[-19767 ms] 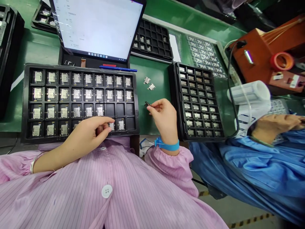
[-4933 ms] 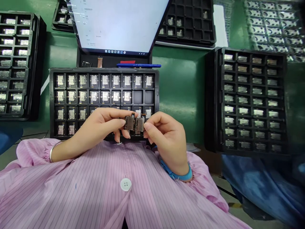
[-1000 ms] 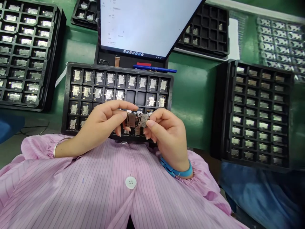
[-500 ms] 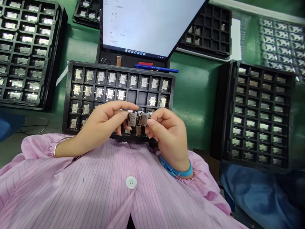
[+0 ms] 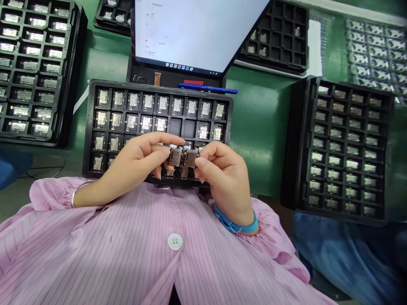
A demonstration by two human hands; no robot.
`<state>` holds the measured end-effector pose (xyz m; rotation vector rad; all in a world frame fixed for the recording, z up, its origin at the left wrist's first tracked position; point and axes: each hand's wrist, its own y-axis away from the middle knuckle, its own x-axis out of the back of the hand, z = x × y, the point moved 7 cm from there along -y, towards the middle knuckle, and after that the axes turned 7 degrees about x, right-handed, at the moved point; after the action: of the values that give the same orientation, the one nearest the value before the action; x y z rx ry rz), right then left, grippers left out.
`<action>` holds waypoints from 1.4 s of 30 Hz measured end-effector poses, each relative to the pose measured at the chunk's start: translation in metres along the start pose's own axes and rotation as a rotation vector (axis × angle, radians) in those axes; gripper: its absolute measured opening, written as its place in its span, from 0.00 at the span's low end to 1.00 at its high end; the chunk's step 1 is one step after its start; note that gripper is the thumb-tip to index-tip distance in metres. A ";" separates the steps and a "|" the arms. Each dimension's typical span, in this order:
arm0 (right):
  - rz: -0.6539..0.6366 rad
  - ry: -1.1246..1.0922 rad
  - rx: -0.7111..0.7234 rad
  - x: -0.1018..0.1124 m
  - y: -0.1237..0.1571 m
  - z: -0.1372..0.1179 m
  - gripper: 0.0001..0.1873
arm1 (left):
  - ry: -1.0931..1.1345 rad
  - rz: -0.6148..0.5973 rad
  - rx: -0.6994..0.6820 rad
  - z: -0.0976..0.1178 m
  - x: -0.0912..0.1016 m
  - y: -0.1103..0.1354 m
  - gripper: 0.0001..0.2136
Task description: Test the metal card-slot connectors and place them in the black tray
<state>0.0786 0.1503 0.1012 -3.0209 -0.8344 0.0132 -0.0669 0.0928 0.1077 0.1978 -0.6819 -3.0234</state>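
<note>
My left hand (image 5: 140,159) pinches a small metal card-slot part (image 5: 175,156) between thumb and fingers. Beside it, my right hand (image 5: 224,173) pinches a second such part (image 5: 190,158); the two parts sit side by side, nearly touching. Both hands hover over the near edge of a black compartment tray (image 5: 92,127) that holds several of the same parts, with two cells in its second row bare. A blue band circles my right wrist and a metal bangle my left.
A lit tablet screen (image 5: 197,29) leans behind the tray, with a blue pen (image 5: 208,88) at its foot. More black trays of parts stand at the left (image 5: 68,84), right (image 5: 299,144) and back (image 5: 280,38). A blue-clad person (image 5: 346,254) sits at lower right.
Over the last second my hands have stayed together with the two parts, turning them only slightly. The view has shifted a little.
</note>
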 end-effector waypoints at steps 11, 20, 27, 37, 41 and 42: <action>-0.006 0.073 -0.038 -0.002 0.000 -0.001 0.09 | 0.064 -0.035 0.027 -0.007 0.001 -0.003 0.11; -0.035 0.096 -0.039 -0.006 0.000 -0.002 0.09 | 0.093 -0.024 0.014 -0.010 0.003 -0.005 0.10; -0.059 0.131 -0.051 -0.010 0.000 -0.001 0.09 | -0.006 -0.001 -0.020 -0.008 0.007 -0.001 0.11; 0.099 0.683 -0.001 0.022 -0.039 -0.003 0.09 | -0.457 0.338 -0.156 0.019 0.032 -0.034 0.12; -0.007 0.865 -0.125 0.024 -0.063 0.016 0.09 | -0.815 0.361 -0.178 0.023 0.008 -0.063 0.12; -0.003 0.891 -0.131 0.024 -0.066 0.018 0.09 | -0.870 0.361 -0.177 0.022 0.002 -0.067 0.12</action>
<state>0.0652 0.2191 0.0841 -2.6366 -0.7267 -1.2986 -0.0726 0.1626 0.0980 -1.1552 -0.3866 -2.6807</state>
